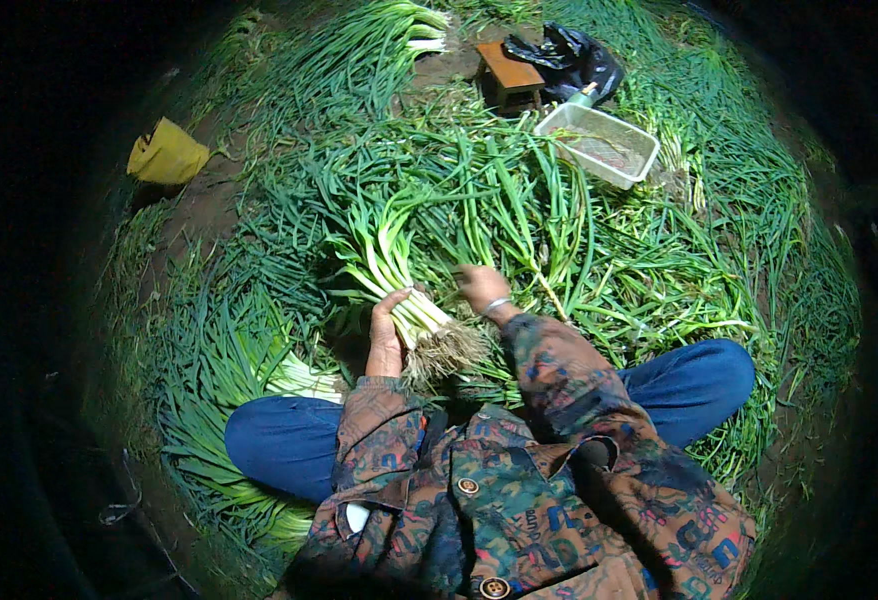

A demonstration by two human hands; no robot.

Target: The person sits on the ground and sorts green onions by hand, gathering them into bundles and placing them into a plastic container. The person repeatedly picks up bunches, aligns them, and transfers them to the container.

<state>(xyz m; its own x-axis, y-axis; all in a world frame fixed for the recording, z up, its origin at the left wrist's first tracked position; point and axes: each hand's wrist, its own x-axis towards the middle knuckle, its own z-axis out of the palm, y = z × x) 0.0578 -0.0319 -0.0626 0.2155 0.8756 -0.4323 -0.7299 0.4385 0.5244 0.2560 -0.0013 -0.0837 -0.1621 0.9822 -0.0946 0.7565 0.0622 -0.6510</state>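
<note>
My left hand (386, 334) is wrapped around a thick bunch of green onions (405, 289), thumb across the pale stems. The leaves fan up and away to the left, and the shaggy roots (443, 352) point toward my lap. Just right of the bunch is my right hand (482, 289), its fingers curled and slightly blurred over the loose greens. Whether those fingers hold anything is not clear. One stalk with a pale lower stem (551, 292) lies beside my right wrist.
Ahead stand a small wooden stool (510, 69), a black plastic bag (585, 64) and a white plastic basket (604, 146). A yellow container (167, 154) is at far left. Gathered onions lie by my left knee (304, 379) and at the top (379, 52). Loose greens cover the ground around my crossed legs.
</note>
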